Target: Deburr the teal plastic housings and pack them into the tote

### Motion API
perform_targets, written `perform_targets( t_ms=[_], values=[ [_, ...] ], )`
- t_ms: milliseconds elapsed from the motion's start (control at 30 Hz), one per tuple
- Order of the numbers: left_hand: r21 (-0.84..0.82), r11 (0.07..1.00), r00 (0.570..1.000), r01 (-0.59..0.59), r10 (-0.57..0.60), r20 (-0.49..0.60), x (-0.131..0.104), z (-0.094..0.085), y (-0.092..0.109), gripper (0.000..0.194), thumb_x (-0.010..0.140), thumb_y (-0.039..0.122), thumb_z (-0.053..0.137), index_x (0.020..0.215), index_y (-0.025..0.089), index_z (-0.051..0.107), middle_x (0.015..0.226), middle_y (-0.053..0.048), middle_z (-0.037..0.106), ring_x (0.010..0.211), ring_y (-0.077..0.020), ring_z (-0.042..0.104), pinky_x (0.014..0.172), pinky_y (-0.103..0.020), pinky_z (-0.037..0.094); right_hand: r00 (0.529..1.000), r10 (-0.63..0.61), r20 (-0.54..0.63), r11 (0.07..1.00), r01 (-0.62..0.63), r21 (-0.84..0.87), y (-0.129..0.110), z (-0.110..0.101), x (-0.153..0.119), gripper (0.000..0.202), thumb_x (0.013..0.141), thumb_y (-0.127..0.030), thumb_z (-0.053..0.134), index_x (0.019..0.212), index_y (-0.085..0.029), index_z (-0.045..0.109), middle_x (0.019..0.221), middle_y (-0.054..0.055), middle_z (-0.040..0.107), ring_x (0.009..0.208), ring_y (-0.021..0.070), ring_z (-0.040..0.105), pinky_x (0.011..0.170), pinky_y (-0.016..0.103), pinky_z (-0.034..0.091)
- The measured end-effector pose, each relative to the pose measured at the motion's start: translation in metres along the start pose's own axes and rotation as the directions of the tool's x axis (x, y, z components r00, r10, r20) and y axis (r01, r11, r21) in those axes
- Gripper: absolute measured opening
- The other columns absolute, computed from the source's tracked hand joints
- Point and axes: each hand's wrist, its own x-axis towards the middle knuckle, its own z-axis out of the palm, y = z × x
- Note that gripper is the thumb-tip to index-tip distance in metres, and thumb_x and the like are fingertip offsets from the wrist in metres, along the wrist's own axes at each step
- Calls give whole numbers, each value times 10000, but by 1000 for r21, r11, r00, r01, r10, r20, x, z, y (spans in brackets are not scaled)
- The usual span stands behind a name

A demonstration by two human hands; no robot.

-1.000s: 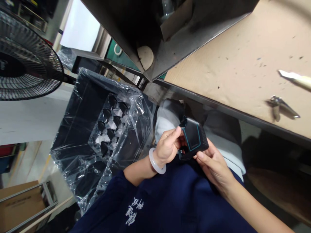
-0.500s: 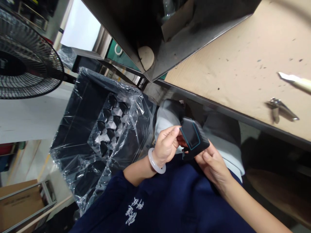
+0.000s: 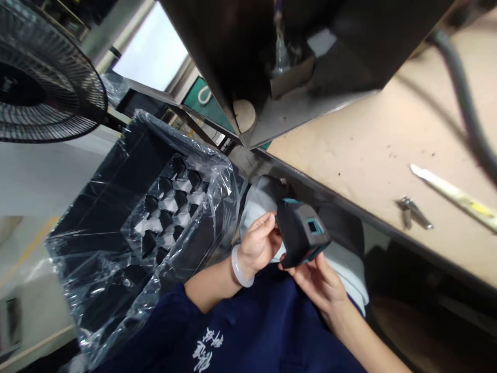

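Observation:
A black plastic housing with teal trim [image 3: 297, 233] is held above my lap, between both hands. A small square opening with a teal edge shows on its right face. My left hand [image 3: 258, 243], with a pale bangle at the wrist, pinches the housing's left edge between thumb and fingers. Under its lower right side, my right hand [image 3: 320, 282] grips it with thumb and fingertips; some of the fingers are hidden behind it.
A plastic-lined bin [image 3: 104, 197] with black hexagonal parts stands at the left, below a fan [image 3: 46, 88]. On the bench [image 3: 349, 155] lie a cutter knife [image 3: 454, 192] and nail clippers [image 3: 415, 211]. A dark metal box [image 3: 279, 114] sits at the bench's corner.
The housing has been turned, so a face with a square opening now shows instead of the teal-outlined panel. My right hand has shifted lower and leftward. The camera view has moved.

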Motion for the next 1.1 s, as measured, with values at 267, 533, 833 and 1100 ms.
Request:
perform_targets(
  t_ms=[267, 533, 833, 1100],
  values=[
    [-42, 994, 923, 99, -76, 378, 20, -19, -19, 505, 808, 670, 788, 936, 198, 664, 680, -5, 669, 460, -134, 587, 382, -200, 395, 934, 87, 346, 994, -59, -90, -19, 10, -6, 398, 893, -638, 710, 1171, -363, 782, 1190, 86, 791, 1004, 329, 784, 822, 468, 640],
    [885, 414, 935, -212, 349, 61, 91, -66, 6, 541, 992, 486, 487, 1415, 171, 605, 1454, -218, 619, 1431, -370, 499, 1247, -569, 321, 781, -582, 225, 472, 550, -689, -168, 35, 45, 325, 810, -572, 842, 997, -309, 809, 925, 62, 793, 895, 262, 750, 854, 389, 641],
    [993, -111, 969, 47, 246, -18, 151, -90, -12, 853, 814, 268, 649, 1625, 164, 404, 1744, -207, 264, 1621, -499, 129, 1223, -758, 244, 687, -687, 235, 252, 529, -810, -299, 193, 159, 636, 350, -620, 1003, 663, -213, 628, 682, -29, 624, 659, 131, 639, 607, 227, 579],
    [986, -164, 966, -7, 254, 50, 158, -111, -3, 728, 893, 277, 590, 1599, 164, 451, 1714, -168, 361, 1596, -378, 310, 1319, -562, 234, 581, -764, 281, 72, 509, -858, -300, 209, 249, 369, 478, -360, 901, 669, -206, 626, 742, 11, 688, 807, 208, 669, 684, 301, 557]
  ],
)
